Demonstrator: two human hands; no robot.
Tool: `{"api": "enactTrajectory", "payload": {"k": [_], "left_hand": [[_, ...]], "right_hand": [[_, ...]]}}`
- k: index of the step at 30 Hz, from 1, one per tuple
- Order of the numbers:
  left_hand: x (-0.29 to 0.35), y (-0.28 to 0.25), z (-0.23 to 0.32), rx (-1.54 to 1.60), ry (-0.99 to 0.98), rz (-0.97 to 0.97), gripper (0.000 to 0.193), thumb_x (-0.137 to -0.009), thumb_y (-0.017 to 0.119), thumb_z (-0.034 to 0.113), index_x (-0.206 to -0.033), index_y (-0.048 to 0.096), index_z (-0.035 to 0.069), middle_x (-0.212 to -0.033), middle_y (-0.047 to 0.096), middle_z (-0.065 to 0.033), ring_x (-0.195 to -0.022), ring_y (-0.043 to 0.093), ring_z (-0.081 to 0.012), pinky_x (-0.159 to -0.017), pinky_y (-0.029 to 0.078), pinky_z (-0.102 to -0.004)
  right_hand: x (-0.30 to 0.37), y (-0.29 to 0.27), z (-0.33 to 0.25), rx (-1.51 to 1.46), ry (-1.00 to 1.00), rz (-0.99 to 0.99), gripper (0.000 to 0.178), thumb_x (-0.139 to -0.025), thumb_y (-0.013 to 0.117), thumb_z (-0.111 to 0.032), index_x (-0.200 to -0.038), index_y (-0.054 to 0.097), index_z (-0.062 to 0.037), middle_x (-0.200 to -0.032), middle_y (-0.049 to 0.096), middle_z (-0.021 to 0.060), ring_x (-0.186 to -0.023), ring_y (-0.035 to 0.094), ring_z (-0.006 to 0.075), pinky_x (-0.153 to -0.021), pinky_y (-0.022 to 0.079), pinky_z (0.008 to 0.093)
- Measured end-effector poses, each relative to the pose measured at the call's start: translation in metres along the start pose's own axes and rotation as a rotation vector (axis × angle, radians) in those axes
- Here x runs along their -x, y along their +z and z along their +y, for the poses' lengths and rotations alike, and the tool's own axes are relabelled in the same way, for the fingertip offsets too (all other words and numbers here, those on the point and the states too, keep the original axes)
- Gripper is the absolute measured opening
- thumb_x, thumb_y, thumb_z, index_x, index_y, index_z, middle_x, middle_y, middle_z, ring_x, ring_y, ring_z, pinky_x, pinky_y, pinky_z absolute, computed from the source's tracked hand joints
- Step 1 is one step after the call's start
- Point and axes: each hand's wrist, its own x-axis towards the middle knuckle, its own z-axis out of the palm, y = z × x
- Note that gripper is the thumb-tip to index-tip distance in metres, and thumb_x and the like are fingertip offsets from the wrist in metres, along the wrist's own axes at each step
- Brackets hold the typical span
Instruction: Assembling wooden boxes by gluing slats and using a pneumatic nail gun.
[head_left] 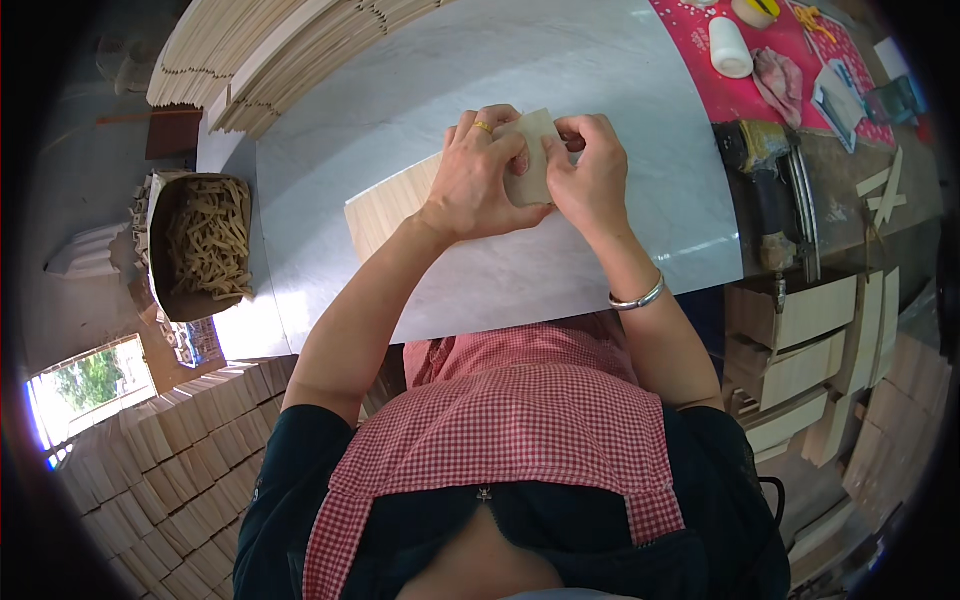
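A pale wooden board (390, 205) lies at a slant on the grey-white tabletop, its left end bare. Over its right end is a flat greyish-beige piece (534, 135); whether it is a separate piece or the board's own end, I cannot tell. My left hand (470, 175) arches across this piece, thumb along the near edge and curled fingers at the far side. My right hand (592, 175) pinches the piece's right edge between thumb and bent fingers. Part of the board is hidden under my left hand.
Long wooden strips (270, 60) are stacked at the far left. A box (158, 250) of wood scraps stands left of the table (640, 80). At right are a nail gun (770, 190), a white bottle (730, 48) and a pink cloth (778, 85). Wooden pieces (180, 470) fill the lower left.
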Motion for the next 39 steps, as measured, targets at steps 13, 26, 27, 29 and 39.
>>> {"api": "enactTrajectory", "payload": {"k": [13,26,27,29,39], "left_hand": [[0.006,-0.001,-0.005,-0.096,-0.022,-0.001,0.043,-0.061,0.083,0.039,-0.08,0.058,0.01,-0.124,0.058,-0.0146,-0.108,0.05,-0.0317,-0.095,0.042,-0.0411],[0.004,0.009,0.001,-0.135,-0.044,0.047,0.051,-0.067,0.077,0.047,-0.098,0.071,0.008,-0.12,0.06,-0.0122,-0.106,0.053,-0.0282,-0.095,0.042,-0.0402],[0.002,0.009,0.002,-0.139,-0.052,0.031,0.052,-0.067,0.077,0.047,-0.1,0.071,0.008,-0.119,0.06,-0.0118,-0.104,0.053,-0.0278,-0.095,0.042,-0.04],[0.001,0.009,0.003,-0.132,-0.065,0.025,0.053,-0.067,0.077,0.048,-0.102,0.072,0.008,-0.118,0.06,-0.0114,-0.103,0.053,-0.0275,-0.094,0.042,-0.0398],[0.007,0.009,-0.004,-0.144,-0.068,0.033,0.049,-0.068,0.078,0.044,-0.098,0.071,0.007,-0.125,0.06,-0.0126,-0.105,0.053,-0.0271,-0.093,0.043,-0.038]], "right_hand": [[-0.002,-0.142,0.023,0.545,-0.277,0.065,0.043,-0.093,0.071,-0.022,-0.13,0.062,-0.0023,-0.109,0.063,0.0146,-0.091,0.063,0.0266,-0.082,0.053,0.0352],[-0.011,-0.249,0.104,1.035,0.151,-0.153,0.06,-0.084,0.076,-0.025,-0.13,0.055,0.0068,-0.111,0.066,0.0276,-0.094,0.066,0.0378,-0.085,0.052,0.0461],[-0.017,-0.252,0.104,1.043,0.143,-0.164,0.057,-0.084,0.075,-0.024,-0.127,0.056,0.0071,-0.107,0.067,0.0268,-0.089,0.068,0.0362,-0.08,0.054,0.045],[-0.025,-0.258,0.091,1.065,0.126,-0.179,0.054,-0.084,0.075,-0.024,-0.124,0.058,0.0073,-0.104,0.069,0.026,-0.083,0.07,0.0346,-0.076,0.055,0.044],[0.023,-0.177,-0.103,0.432,0.387,-0.293,0.022,-0.086,0.077,-0.016,-0.093,0.067,0.0017,-0.063,0.06,0.0021,-0.04,0.048,0.0101,-0.039,0.039,0.0238]]}}
